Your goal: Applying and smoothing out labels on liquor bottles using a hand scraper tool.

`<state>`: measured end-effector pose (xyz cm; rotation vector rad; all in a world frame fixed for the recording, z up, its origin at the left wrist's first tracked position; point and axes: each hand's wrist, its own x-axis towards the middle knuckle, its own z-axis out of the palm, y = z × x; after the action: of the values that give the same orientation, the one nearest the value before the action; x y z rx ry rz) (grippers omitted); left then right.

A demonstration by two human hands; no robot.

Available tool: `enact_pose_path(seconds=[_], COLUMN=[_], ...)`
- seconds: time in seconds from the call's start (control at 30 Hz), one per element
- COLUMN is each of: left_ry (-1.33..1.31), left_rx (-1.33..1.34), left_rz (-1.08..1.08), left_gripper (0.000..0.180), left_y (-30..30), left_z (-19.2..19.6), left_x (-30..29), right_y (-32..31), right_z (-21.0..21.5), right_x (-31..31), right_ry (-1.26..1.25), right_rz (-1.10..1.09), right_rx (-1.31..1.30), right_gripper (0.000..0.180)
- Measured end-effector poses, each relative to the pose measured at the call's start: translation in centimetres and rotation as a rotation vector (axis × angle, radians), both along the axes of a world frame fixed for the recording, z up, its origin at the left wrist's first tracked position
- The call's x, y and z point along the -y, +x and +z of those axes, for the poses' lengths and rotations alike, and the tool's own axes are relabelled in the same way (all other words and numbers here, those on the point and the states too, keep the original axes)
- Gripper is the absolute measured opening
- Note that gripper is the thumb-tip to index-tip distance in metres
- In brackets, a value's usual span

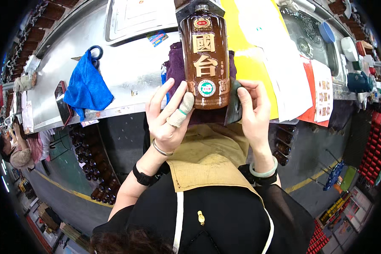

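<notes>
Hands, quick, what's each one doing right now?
Left hand: open, fingers spread, thumb against the brown bottle.
Right hand: closed on a dark cloth pressed to the bottle.

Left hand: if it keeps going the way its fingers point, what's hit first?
Probably the purple cloth under the brown bottle; the left hand points up along the bottle's left side. Depth is unclear.

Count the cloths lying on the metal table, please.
2: a blue cloth at the left, and a purple cloth under the brown bottle. Others may be hidden.
</notes>
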<state>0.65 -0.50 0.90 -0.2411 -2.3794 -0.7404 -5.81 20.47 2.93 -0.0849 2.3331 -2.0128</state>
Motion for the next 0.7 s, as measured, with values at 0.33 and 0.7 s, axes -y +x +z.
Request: enact_pose_path(seconds=[0.33, 0.7], left_ry=[0.027, 0.264], left_rx=[-0.002, 0.08], left_rz=[-0.026, 0.006], left_gripper=[0.064, 0.065], left_y=[-1.7, -1.3], left_z=[2.5, 0.4], left_x=[-0.2, -1.0], right_y=[-1.3, 0.3], right_z=[3.1, 3.9], right_x=[-0.6, -1.2], right_ry=[-0.008, 0.46], right_rz=[0.165, 0.267], right_rx=[-0.057, -0.836], right_gripper=[0.032, 0.032])
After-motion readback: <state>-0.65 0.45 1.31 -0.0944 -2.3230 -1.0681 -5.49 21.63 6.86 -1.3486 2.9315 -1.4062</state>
